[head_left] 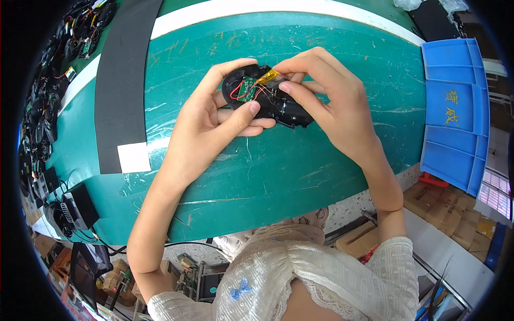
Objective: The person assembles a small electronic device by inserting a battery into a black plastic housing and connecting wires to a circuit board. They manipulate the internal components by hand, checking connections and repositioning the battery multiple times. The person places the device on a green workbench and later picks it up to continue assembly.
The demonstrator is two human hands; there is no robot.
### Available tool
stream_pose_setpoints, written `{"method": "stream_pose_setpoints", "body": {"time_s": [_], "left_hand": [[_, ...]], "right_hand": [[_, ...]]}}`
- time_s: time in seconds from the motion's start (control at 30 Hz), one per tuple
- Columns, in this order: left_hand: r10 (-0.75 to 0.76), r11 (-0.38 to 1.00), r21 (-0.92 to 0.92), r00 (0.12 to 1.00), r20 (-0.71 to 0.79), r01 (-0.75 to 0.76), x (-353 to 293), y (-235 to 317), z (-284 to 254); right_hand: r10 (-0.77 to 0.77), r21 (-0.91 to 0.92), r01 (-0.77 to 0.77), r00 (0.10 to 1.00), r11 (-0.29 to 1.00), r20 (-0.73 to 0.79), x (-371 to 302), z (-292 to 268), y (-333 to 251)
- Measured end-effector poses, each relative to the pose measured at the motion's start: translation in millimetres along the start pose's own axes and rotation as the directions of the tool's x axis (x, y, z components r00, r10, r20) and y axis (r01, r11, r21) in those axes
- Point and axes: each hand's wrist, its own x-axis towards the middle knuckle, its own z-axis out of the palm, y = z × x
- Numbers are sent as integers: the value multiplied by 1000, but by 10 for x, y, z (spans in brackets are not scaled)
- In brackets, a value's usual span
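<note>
A black plastic housing with its inside facing up is held above the green tabletop. Fingers of my left hand wrap under its left end, and the thumb presses on the near rim. Inside lies a small green circuit board with thin red wires. Beside the board sits a small piece wrapped in yellow tape, tilted up. My right hand pinches at that piece's right end with thumb and index finger; the fingertips partly hide it. Fine wires run below it across the housing.
A black mat strip with a white square crosses the green table. Many black wired parts are heaped at the far left. A black box with cables stands near left. A blue plastic crate stands at the right edge.
</note>
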Motion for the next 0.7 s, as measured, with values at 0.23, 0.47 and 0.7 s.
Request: {"method": "stream_pose_setpoints", "body": {"time_s": [0.23, 0.47, 0.7], "left_hand": [[-20, 999, -30, 1000, 11, 20, 8, 26, -12], [-22, 999, -23, 999, 32, 22, 0, 24, -27], [-17, 999, -45, 1000, 26, 18, 8, 7, -27]], "right_hand": [[24, -25, -24, 999, 999, -25, 24, -52, -22], [33, 37, -31, 998, 999, -57, 37, -11, -15], [1, -68, -5, 999, 998, -47, 13, 34, -41]]}}
